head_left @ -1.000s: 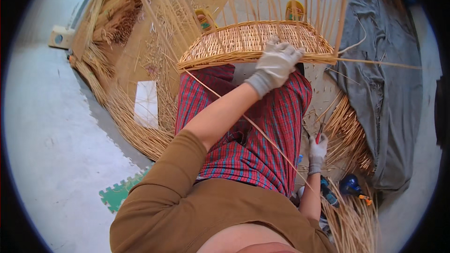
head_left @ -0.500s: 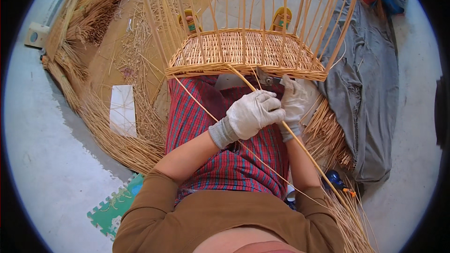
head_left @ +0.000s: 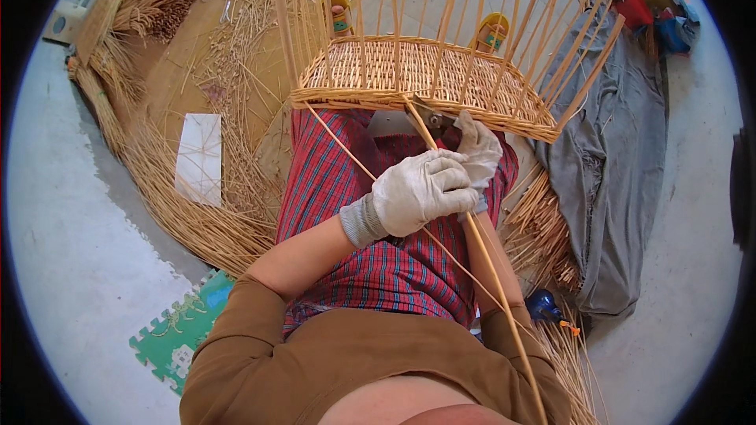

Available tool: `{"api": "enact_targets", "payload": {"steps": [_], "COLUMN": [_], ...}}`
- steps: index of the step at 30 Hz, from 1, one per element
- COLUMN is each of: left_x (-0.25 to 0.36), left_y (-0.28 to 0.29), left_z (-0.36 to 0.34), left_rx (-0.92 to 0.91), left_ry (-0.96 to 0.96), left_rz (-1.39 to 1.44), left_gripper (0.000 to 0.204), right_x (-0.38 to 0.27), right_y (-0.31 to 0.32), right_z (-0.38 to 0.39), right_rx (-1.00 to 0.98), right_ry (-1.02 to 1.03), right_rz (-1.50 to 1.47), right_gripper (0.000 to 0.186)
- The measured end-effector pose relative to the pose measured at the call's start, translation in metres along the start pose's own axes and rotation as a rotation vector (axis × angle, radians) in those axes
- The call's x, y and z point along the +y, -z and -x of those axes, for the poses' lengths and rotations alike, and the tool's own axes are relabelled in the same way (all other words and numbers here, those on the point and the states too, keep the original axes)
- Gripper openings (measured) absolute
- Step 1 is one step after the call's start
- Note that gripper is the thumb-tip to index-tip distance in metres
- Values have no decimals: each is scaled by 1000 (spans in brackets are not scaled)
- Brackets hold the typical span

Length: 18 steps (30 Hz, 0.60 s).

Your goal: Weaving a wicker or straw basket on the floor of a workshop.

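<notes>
A partly woven wicker basket (head_left: 425, 67) stands in front of me, tall upright stakes rising round its base. My left hand (head_left: 417, 195), in a white knit glove, is closed round a long wicker rod (head_left: 504, 299) that runs from the basket's near edge down past my right arm. My right hand (head_left: 479, 149), gloved too, grips pruning shears (head_left: 431, 118), their handles mostly hidden by the glove. The blades meet the rod close under the basket's near rim; whether they are open cannot be made out. A thinner rod (head_left: 340, 144) trails from the rim, passing behind my left hand.
Bundles of wicker (head_left: 150, 16) and loose rods lie along the left, with a white board (head_left: 199, 159) among them. A grey cloth (head_left: 614, 181) covers something at right, beside cut rods (head_left: 543, 224). Slippered feet (head_left: 492, 31) show beyond the basket. A green foam mat (head_left: 177, 338) lies lower left.
The shears have moved left against the rod, right under the basket's rim. The basket sits farther right in view and looks slightly tilted. My left hand keeps its hold on the rod.
</notes>
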<state>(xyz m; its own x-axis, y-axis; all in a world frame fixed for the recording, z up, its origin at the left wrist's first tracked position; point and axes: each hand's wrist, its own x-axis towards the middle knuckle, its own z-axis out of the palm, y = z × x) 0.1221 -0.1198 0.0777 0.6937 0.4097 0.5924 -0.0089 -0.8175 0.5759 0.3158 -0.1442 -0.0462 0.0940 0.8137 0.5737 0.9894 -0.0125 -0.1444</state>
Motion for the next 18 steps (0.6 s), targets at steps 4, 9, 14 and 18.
{"api": "enact_targets", "payload": {"steps": [4,9,14,18], "left_x": [-1,5,28,28], "left_y": [-6,-4,4,23], "left_z": [-1,-4,1,20], "left_rx": [14,15,-54,-138], "left_ry": [-3,-24,-107,86], "left_rz": [-18,-19,-71,-180], "left_gripper": [25,26,24,13], "right_x": [-2,-1,-17,-38], "right_y": [-18,-17,-5,9], "right_z": [-4,10,21,12], "right_rx": [-100,-597,-132,-267], "right_ry": [-30,-200,-45,-81], "right_rz": [-2,-14,-270,-285], "right_gripper": [44,52,69,88]}}
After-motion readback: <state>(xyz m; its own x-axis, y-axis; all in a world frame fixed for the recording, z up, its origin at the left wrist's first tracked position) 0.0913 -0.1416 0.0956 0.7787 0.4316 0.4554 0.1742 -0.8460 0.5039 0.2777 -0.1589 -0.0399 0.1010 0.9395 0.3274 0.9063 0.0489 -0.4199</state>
